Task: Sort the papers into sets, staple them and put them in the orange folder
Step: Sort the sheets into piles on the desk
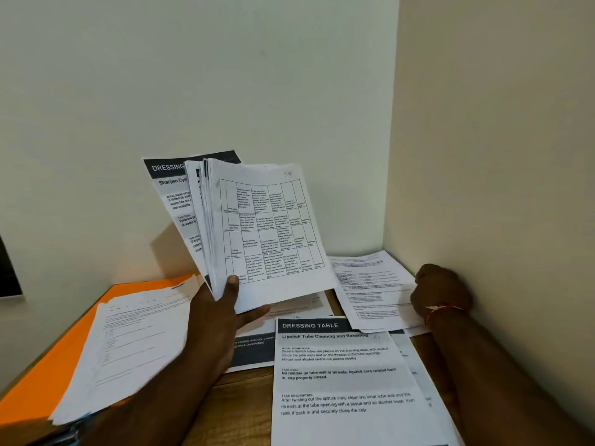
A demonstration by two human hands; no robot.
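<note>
My left hand (222, 304) grips a fanned stack of papers (257, 226) upright above the desk, thumb on the front sheet, which carries a printed table. At the back right corner my right hand (441, 292) rests with curled fingers on a text sheet (370, 284); whether it pinches the sheet is unclear. The orange folder (54, 358) lies at the left with a pile of white sheets (135, 342) on top. A "Dressing Table" sheet (341, 381) lies in front of me on other pages.
The wooden desk (244, 410) sits in a corner, with walls close behind and to the right. More printed pages (254, 349) lie under my left hand. A dark framed object (8, 272) hangs at the left edge.
</note>
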